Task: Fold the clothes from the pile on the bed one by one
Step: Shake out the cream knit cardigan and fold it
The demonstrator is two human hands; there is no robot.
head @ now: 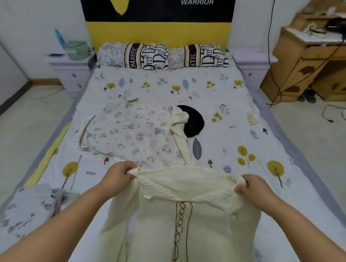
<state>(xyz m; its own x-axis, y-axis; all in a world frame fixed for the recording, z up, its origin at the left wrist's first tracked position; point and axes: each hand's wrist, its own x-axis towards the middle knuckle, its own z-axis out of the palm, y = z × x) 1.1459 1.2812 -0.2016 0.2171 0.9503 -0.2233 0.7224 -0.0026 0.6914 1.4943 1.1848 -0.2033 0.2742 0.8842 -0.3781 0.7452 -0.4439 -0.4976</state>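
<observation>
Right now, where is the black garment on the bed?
In the head view, the black garment lies mid-bed, slightly right of centre, partly under the cream sweater's sleeve, beside the patterned garment.

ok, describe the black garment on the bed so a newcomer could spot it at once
Start at the bed with the tree-print sheet and look to its middle, short of the pillows. The pile there has a patterned pale garment and a cream knit sleeve; the black garment peeks out at their right edge. It is the only solid dark piece on the bed.

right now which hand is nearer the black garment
Right. The right hand grips the cream sweater below and right of the black garment; the left hand grips it farther off, lower left.
</observation>
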